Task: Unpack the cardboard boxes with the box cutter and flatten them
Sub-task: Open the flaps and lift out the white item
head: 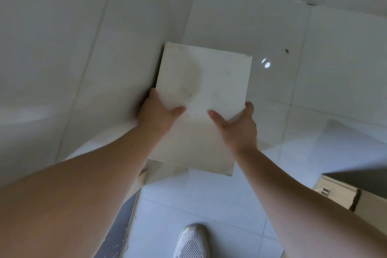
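Observation:
A flat, off-white rectangular slab (205, 81), like a tile or stiff board with a faint round stain, is held out in front of me above the floor. My left hand (156, 115) grips its left edge, thumb on top and fingers underneath. My right hand (238, 128) grips its right edge the same way. A brown cardboard box (343, 197) shows at the right edge, partly cut off by the frame. No box cutter is in view.
Glossy pale floor tiles (209, 201) lie below, and a tiled wall (62, 48) rises on the left. My white mesh shoe (191, 241) stands at the bottom centre. A dark grey strip (117, 234) runs along the wall's foot.

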